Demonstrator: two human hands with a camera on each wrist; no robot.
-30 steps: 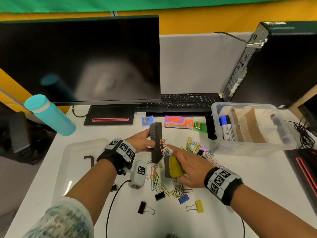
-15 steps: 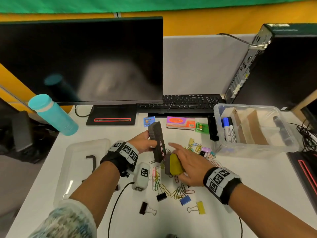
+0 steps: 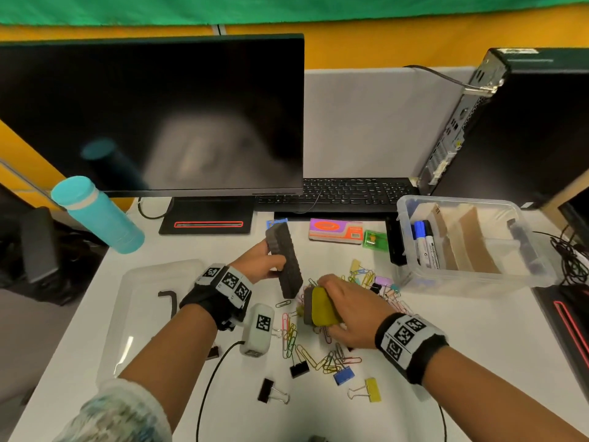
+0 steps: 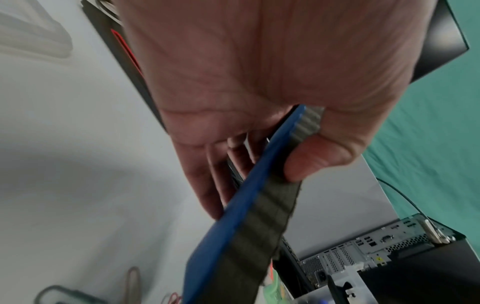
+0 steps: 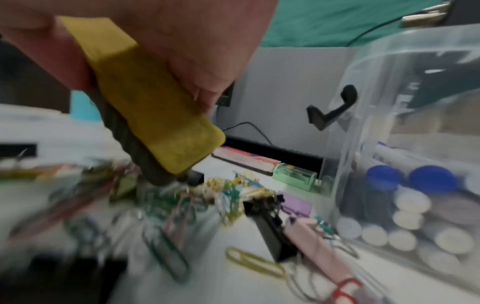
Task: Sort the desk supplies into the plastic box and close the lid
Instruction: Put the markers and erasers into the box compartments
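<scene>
Now left hand (image 3: 258, 263) grips blue-backed eraser (image 3: 285, 261), tilted near-upright; right hand (image 3: 350, 311) grips yellow eraser (image 3: 322, 307).

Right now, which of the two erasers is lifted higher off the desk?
The blue eraser in the left hand; the yellow eraser, in the right hand, sits low among the clips.
</scene>
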